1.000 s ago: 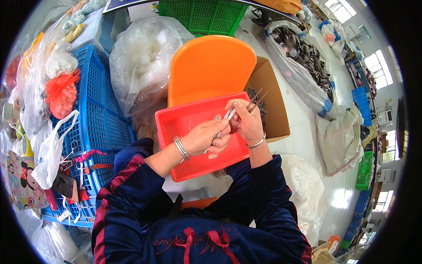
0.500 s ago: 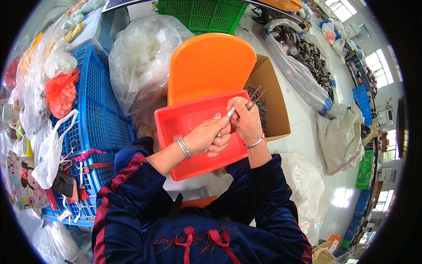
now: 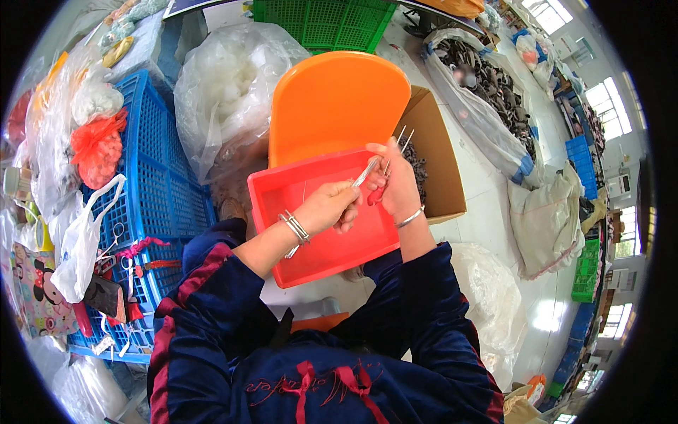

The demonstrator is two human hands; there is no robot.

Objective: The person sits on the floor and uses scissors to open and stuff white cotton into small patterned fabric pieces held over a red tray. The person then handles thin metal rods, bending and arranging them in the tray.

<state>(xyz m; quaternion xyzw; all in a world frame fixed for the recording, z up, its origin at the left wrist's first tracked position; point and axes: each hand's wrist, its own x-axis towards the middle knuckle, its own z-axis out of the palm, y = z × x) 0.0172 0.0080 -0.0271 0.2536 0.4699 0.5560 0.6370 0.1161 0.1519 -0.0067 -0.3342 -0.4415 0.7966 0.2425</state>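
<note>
Both our hands, left hand [image 3: 332,206] and right hand [image 3: 395,185], pinch thin metal pins [image 3: 367,172] over the nearly empty red plastic tray [image 3: 318,244], so lots remains, we reckon.

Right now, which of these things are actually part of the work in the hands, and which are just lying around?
In use:
left hand and right hand, together gripping thin metal rods
red tray beneath them
cardboard box of dark parts just beyond

Lying about:
orange chair
blue crates
clear plastic bags
green crate
</note>
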